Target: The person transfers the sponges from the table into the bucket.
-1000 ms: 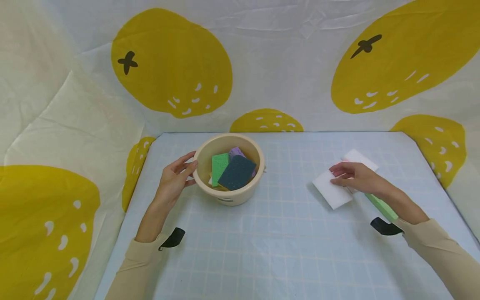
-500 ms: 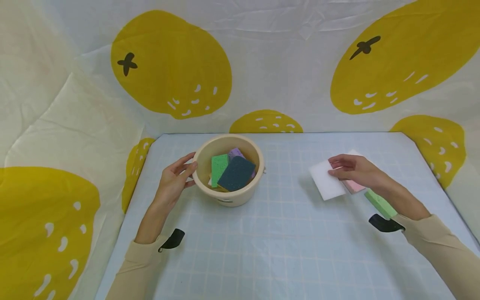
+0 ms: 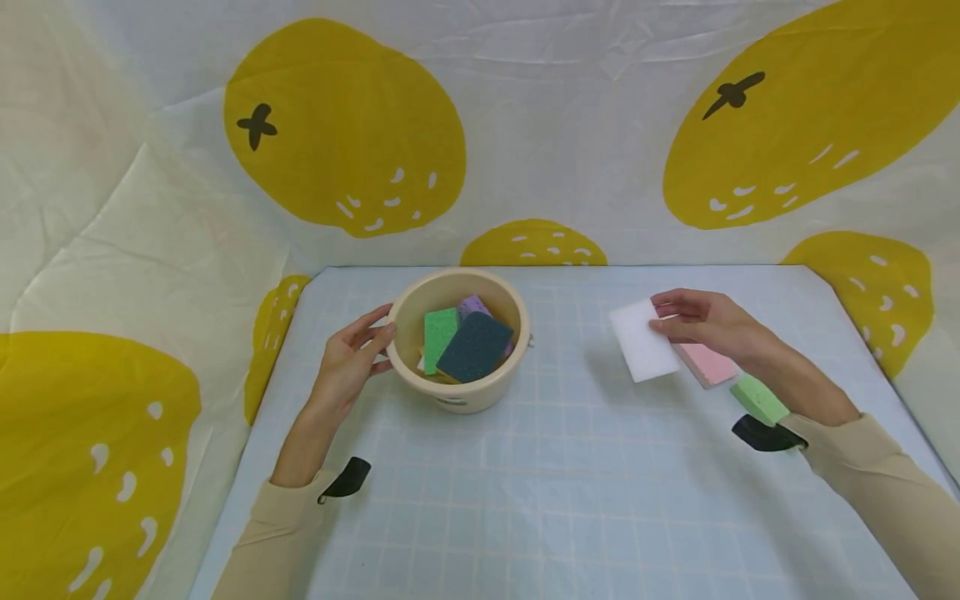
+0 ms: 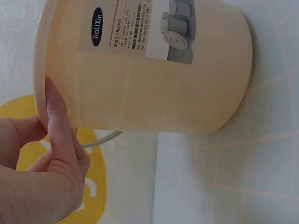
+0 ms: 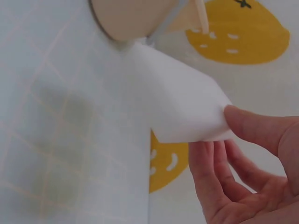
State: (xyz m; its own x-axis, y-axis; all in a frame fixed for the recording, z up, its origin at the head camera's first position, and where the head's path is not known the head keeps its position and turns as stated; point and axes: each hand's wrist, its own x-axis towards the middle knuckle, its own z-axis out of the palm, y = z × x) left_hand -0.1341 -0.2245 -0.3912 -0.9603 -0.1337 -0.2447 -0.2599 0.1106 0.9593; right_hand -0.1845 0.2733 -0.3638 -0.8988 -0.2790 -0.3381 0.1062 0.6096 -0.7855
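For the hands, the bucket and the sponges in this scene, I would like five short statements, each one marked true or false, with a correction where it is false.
1. The left hand grips the bucket at its rim. True.
2. The right hand holds a white sponge. True.
3. The white sponge is inside the bucket. False: it is held above the table, outside the bucket.
4. A pink sponge lies on the table. True.
5. Only white pieces are in the bucket. False: green, purple and dark pieces show there.
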